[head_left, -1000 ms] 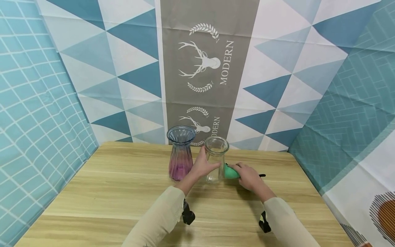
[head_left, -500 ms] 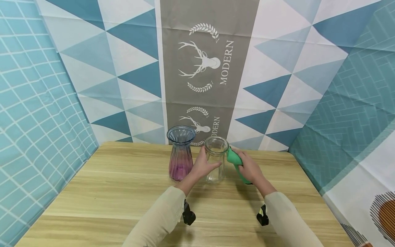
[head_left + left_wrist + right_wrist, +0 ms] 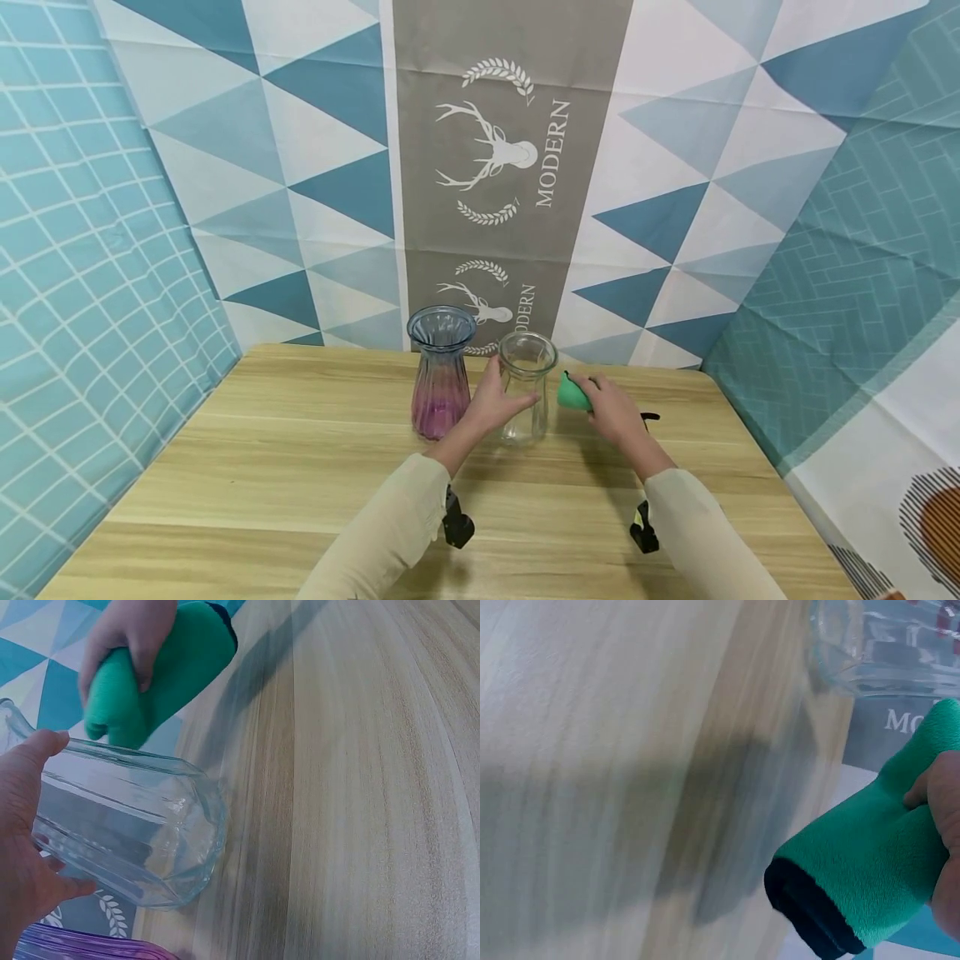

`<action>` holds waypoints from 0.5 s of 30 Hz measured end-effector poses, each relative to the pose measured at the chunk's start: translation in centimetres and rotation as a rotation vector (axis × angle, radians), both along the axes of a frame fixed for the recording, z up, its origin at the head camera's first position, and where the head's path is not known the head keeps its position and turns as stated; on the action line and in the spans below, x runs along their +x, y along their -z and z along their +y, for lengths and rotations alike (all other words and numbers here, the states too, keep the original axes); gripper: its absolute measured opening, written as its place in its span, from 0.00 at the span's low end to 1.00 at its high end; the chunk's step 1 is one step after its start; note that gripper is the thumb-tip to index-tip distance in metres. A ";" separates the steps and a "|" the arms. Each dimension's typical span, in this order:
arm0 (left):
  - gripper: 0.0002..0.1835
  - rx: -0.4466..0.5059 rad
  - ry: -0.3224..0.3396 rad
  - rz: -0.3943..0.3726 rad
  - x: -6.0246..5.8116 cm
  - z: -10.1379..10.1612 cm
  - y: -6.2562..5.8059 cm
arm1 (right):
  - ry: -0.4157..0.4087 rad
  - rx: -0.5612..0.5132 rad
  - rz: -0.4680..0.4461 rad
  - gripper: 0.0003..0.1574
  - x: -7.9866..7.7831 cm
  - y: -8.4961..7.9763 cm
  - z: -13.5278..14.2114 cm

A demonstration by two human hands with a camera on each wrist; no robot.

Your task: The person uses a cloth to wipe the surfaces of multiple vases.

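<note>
A clear glass vase (image 3: 527, 421) with a flared rim stands upright toward the back of the table. My left hand (image 3: 497, 402) grips it from the left, thumb and fingers spread round its upper part, as the left wrist view shows. Just right of the vase, my right hand (image 3: 611, 408) holds a folded green cloth (image 3: 862, 855) with a dark edge. In the left wrist view the green cloth (image 3: 161, 675) hangs above the table, close to the glass. To the left of the clear vase stands a ribbed glass vase (image 3: 440, 392), blue at the top and pink-purple below.
The wooden table (image 3: 300, 467) ends at a patterned backdrop (image 3: 510, 167) close behind both vases. A blue tiled sheet (image 3: 97, 250) borders the left side. A black camera mount (image 3: 457, 521) sits at each wrist.
My right hand with the cloth rose along the vase's right side toward its rim, then moved slightly right and away. My left hand keeps its grip on the clear vase.
</note>
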State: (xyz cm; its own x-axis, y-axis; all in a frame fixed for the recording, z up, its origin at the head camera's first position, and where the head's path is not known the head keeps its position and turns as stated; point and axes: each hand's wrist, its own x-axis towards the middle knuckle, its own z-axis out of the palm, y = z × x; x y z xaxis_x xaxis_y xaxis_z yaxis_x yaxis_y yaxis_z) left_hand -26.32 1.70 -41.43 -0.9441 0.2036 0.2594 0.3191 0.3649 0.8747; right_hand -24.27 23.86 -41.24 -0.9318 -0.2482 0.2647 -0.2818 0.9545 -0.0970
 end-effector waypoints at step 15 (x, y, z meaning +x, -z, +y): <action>0.46 -0.044 -0.008 0.034 0.3 -0.6 0.3 | 0.018 0.090 -0.097 0.39 0.0 3.3 0.3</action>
